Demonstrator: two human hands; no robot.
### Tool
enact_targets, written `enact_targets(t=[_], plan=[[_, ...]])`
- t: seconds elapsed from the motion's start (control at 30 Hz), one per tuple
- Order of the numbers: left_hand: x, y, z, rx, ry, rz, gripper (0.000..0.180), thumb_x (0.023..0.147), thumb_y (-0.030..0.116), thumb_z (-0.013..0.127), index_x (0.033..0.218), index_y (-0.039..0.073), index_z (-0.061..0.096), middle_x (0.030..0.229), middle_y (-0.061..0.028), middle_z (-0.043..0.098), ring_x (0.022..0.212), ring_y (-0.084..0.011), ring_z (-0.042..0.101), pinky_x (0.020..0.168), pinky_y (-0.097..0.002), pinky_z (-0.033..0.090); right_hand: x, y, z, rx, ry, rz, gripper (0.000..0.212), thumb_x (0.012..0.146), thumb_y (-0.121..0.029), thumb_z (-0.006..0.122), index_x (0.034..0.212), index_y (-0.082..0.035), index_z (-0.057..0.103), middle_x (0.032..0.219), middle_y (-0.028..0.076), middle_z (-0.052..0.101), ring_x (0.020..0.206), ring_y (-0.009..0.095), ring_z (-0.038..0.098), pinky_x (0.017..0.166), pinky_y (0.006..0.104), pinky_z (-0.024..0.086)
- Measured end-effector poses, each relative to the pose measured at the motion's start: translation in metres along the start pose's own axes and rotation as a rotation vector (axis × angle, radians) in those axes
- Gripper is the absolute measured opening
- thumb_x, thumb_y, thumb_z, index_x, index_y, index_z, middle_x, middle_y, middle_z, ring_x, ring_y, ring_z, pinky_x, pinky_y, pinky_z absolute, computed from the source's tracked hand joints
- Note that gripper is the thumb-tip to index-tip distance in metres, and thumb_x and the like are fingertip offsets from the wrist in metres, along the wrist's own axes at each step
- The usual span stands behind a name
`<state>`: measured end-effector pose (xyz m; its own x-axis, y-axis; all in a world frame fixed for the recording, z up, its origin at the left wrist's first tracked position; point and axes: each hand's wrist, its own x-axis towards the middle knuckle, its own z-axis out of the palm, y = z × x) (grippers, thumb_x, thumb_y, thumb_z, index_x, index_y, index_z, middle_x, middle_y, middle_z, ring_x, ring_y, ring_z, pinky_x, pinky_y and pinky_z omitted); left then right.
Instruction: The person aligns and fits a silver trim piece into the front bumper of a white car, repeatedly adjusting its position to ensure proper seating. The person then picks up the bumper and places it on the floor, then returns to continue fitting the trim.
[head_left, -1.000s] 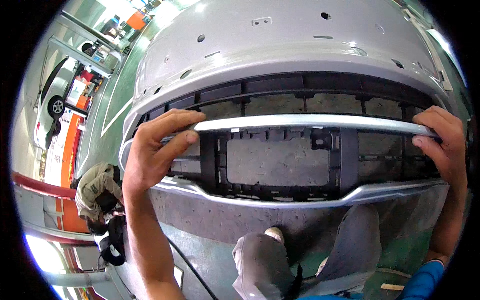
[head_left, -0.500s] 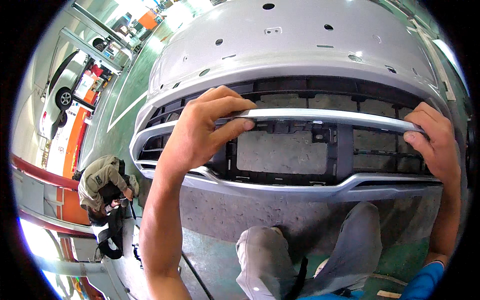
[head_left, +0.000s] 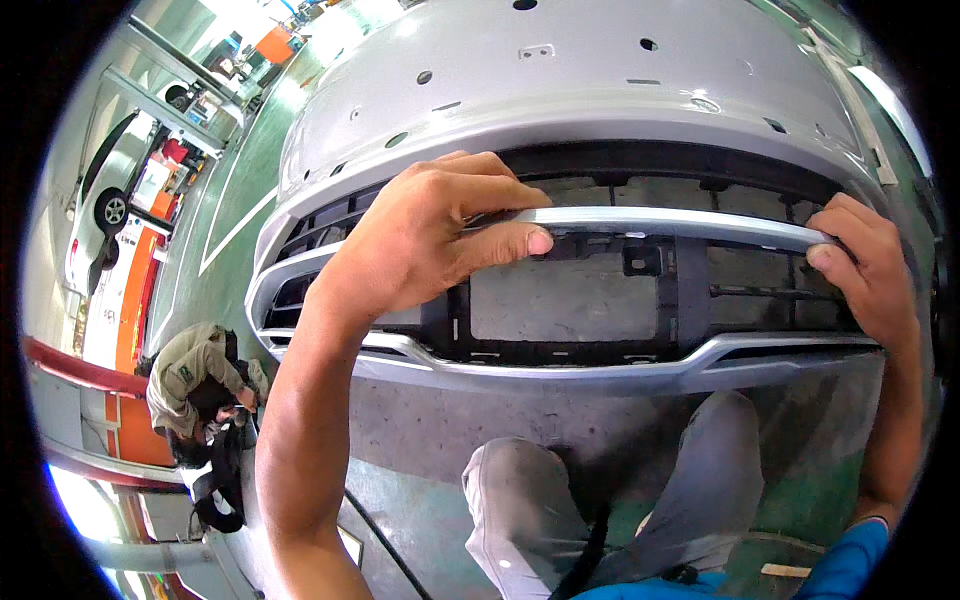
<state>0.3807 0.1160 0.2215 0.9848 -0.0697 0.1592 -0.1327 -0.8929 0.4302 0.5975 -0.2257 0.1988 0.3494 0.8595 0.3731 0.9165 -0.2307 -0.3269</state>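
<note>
A silver trim strip (head_left: 680, 218) runs across the black grille (head_left: 690, 300) of a light grey car bumper (head_left: 560, 95). My left hand (head_left: 410, 225) grips the strip left of its middle, fingers over the top and thumb below. Near the strip's right end, my right hand (head_left: 868, 258) pinches it the same way. The left hand and forearm hide the strip's left stretch and part of the grille. Below the grille, a second silver trim (head_left: 560, 371) bends along the bumper's lower edge.
My knees (head_left: 520, 500) are close to the bumper's near edge. At the left, a co-worker (head_left: 195, 375) crouches over a black item. Farther back, a white car (head_left: 105, 200) stands by lift posts. A dark hose or cable (head_left: 385, 545) lies on the floor beside my left forearm.
My left hand has shifted to the right along the trim strip, its thumb now stretched along the strip's lower side. My right hand keeps its hold near the right end. The view has shifted slightly.
</note>
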Motion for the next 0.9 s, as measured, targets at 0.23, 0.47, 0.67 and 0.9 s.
enact_targets(t=[0.23, 0.47, 0.67, 0.9], plan=[[0.01, -0.004, 0.0, -0.157, -0.033, 0.078, 0.035, 0.083, 0.017, 0.078, 0.113, 0.0, 0.071, 0.103, -0.0111, 0.067, 0.091, -0.0198, 0.062, 0.08, -0.0337, 0.05, -0.001, 0.0, 0.0, 0.033, -0.015, 0.003, 0.025, 0.09, -0.022, 0.065, 0.086, 0.003, 0.061, 0.074, 0.012, 0.05, 0.066, 0.026, 0.051, 0.061, 0.0369, 0.039], [0.011, 0.006, -0.007, -0.154, -0.092, -0.032, 0.033, 0.08, -0.001, 0.072, 0.113, -0.002, 0.068, 0.102, -0.0114, 0.067, 0.092, -0.0188, 0.064, 0.082, -0.033, 0.051, 0.003, -0.001, -0.001, 0.026, -0.015, 0.001, 0.025, 0.088, -0.022, 0.067, 0.085, 0.002, 0.062, 0.073, 0.012, 0.05, 0.065, 0.027, 0.05, 0.06, 0.0376, 0.039], [0.014, 0.009, -0.008, -0.207, -0.101, -0.074, 0.032, 0.08, -0.002, 0.071, 0.112, -0.003, 0.068, 0.101, -0.0123, 0.068, 0.096, -0.0194, 0.065, 0.085, -0.0337, 0.051, 0.003, 0.001, -0.003, 0.025, -0.009, -0.019, 0.027, 0.088, -0.025, 0.068, 0.084, 0.001, 0.062, 0.07, 0.012, 0.05, 0.063, 0.028, 0.05, 0.058, 0.0381, 0.039], [0.016, 0.009, -0.011, -0.206, -0.131, -0.099, 0.032, 0.081, 0.0, 0.072, 0.112, -0.003, 0.068, 0.1, -0.0121, 0.069, 0.093, -0.02, 0.065, 0.087, -0.0351, 0.05, 0.004, 0.001, -0.005, 0.046, -0.029, -0.004, 0.029, 0.089, -0.027, 0.067, 0.083, 0.001, 0.062, 0.069, 0.011, 0.051, 0.062, 0.026, 0.051, 0.058, 0.0375, 0.039]])
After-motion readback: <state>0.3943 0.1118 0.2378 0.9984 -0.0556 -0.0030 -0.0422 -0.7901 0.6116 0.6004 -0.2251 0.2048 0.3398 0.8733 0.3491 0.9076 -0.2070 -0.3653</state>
